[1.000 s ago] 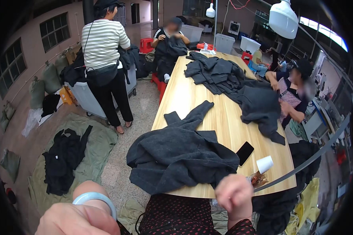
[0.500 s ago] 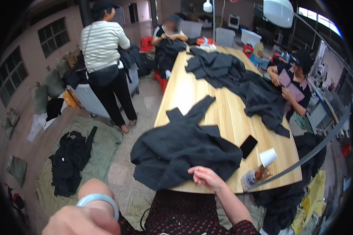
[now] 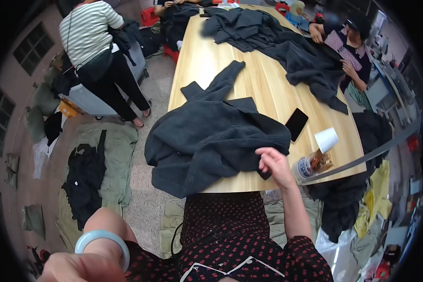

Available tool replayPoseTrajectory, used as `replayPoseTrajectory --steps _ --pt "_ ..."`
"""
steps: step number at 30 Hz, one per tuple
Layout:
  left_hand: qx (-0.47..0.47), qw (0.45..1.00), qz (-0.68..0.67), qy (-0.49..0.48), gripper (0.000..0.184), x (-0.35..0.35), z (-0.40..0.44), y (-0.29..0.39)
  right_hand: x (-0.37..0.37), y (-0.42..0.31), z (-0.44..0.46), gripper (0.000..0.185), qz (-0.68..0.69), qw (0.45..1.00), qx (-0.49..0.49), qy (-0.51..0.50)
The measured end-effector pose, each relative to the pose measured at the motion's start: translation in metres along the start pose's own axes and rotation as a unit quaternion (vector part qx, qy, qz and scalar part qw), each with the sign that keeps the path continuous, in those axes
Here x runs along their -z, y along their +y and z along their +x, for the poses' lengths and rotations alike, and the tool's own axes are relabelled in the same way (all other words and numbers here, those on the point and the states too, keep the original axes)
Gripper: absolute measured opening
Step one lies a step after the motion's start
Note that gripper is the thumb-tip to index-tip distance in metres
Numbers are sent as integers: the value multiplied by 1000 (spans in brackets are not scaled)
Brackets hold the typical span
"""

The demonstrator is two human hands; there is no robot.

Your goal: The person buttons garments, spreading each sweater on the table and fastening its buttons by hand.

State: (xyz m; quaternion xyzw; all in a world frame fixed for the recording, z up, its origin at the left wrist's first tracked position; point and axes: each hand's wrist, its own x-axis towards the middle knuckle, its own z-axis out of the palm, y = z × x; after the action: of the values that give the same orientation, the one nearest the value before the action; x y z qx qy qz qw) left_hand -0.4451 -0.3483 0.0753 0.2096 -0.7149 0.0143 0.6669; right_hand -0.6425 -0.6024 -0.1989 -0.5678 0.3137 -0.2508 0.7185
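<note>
A dark grey garment (image 3: pixel 211 136) lies spread on the near end of the wooden table (image 3: pixel 263 94), one sleeve stretched toward the far side. My right hand (image 3: pixel 275 164) is over the garment's right edge, its fingers partly bent and apart, holding nothing. At the bottom left, my left hand (image 3: pixel 73 269) is close to the camera, below a pale bangle (image 3: pixel 101 235); the frame edge cuts it off and its fingers cannot be made out. Right of my right hand stand a labelled jar (image 3: pixel 305 167) and a white cup (image 3: pixel 326 140), with a black phone (image 3: pixel 296 124) behind.
More dark garments (image 3: pixel 254 30) are heaped along the table's far part. A person (image 3: pixel 348 51) at the right edge handles one. Another person in stripes (image 3: pixel 91 37) stands by a grey bin (image 3: pixel 91 99). A dark garment (image 3: pixel 85 181) lies on a green cloth at left.
The view has tilted down, so the table sits higher in frame. My right hand has moved from the near edge to the garment's right side. The garment lies as before.
</note>
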Motion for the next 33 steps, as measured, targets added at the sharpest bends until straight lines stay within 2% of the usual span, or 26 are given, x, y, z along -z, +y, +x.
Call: replayPoseTrajectory --steps 4,6,9,11,12,13,15,16,19,22,24,27,30,33 --pt "127 985 -115 -26 38 -5 -3 2 23 4 11 19 -130 963 122 200" --pt "205 966 -153 -33 42 -9 -6 -4 20 -3 10 18 -249 919 176 250" --pt "194 976 87 -49 27 -28 -21 -75 5 -12 19 20 -391 838 333 186" --pt "273 945 163 -71 23 -48 -34 -125 -5 -10 28 26 -434 818 351 139" --pt "319 928 165 -96 16 -51 -55 -158 -7 -4 33 27 -455 807 358 118" --pt "379 909 155 -77 13 -56 -79 -188 -9 1 32 28 -474 797 358 114" --pt "411 864 253 -142 14 -54 -121 -229 -13 10 28 29 -510 775 359 106" --pt "427 857 248 -150 14 -52 -143 -246 -13 13 24 29 -507 772 368 108" --pt "451 826 266 -207 18 -57 -184 -267 -7 25 6 29 -505 763 385 117" --pt "469 797 261 -278 26 -67 -197 -272 0 34 0 28 -506 780 358 89" --pt "441 788 309 -297 37 -75 -199 -272 -1 35 -1 25 -507 782 353 84" --pt "412 762 319 -384 46 -81 -199 -277 -4 36 -1 22 -514 787 334 70" --pt "397 742 327 -430 48 -91 -207 -281 -6 45 6 19 -507 790 337 72" --pt "378 744 328 -443 38 -97 -215 -284 -9 50 9 16 -503 787 346 86"
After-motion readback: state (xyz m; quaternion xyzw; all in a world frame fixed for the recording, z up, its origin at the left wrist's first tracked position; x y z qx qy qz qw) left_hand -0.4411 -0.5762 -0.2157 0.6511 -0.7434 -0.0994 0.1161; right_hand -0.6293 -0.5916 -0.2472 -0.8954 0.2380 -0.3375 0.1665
